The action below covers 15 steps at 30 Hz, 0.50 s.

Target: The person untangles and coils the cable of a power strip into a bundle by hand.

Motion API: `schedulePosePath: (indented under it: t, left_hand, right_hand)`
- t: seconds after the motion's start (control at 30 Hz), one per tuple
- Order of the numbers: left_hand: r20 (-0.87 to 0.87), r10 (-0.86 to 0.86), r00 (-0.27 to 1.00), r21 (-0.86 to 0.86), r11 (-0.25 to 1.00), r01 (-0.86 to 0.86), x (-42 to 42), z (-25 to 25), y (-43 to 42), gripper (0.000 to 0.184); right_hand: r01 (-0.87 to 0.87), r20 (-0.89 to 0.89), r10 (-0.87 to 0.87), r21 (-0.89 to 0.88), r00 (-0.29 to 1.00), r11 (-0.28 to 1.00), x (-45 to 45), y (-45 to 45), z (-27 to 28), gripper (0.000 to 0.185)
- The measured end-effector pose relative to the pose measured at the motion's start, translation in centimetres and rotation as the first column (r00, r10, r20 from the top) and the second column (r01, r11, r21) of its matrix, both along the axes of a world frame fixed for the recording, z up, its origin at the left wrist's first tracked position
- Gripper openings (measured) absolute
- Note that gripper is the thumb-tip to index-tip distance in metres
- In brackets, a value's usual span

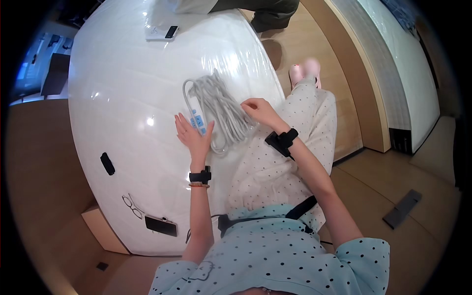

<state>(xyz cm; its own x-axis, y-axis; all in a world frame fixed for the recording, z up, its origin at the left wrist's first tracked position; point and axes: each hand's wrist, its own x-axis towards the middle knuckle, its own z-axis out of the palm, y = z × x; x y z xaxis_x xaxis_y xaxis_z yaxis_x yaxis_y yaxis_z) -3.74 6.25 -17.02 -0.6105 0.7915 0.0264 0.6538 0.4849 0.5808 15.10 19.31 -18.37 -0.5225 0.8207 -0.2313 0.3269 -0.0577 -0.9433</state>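
Note:
A bundle of long grey extension cord lies in loops on the plastic-covered mattress beside my legs. At its left side is the white power strip with blue socket faces. My left hand is at the strip's near end, fingers stretched and thumb apart, one on either side of it; whether the palm touches it is hard to tell. By the right edge of the coil, my right hand has its fingers curled and pressed together. What they pinch, if anything, is hidden.
On the mattress lie a black object, eyeglasses, a phone and a white device with a dark panel. Another person's dark-trousered leg is at the far edge. A grey strip lies on the right floor.

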Motion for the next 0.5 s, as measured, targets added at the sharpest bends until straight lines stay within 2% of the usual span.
schedulePosePath:
  t: [0.13,0.23,0.33,0.43,0.5]
  left_hand:
    - [0.119,-0.001,0.993,0.097,0.995,-0.011,0.1,0.7,-0.6,0.084]
    - [0.161,-0.003,0.987,0.114,0.993,-0.015,0.8,2.7,-0.8,0.073]
    - [0.187,-0.033,0.982,0.221,0.975,-0.009,2.0,5.6,-0.3,0.065]
    - [0.418,-0.138,0.898,0.334,0.942,-0.011,4.0,8.3,0.8,0.061]
    - [0.536,-0.278,0.797,0.409,0.912,0.043,5.1,7.4,1.6,0.062]
  right_hand:
    - [-0.077,0.179,0.070,0.031,0.981,0.997,-0.2,0.0,1.6,0.023]
    - [0.128,0.042,-0.134,0.130,0.990,0.983,0.4,-0.4,4.5,0.020]
    - [0.257,-0.228,-0.182,0.364,0.956,0.895,1.5,-0.5,6.0,0.013]
    - [0.215,-0.320,-0.181,0.074,0.930,0.974,2.7,-1.3,9.7,0.013]
    - [0.126,-0.438,-0.114,-0.002,0.892,0.992,3.0,-2.1,11.2,0.013]
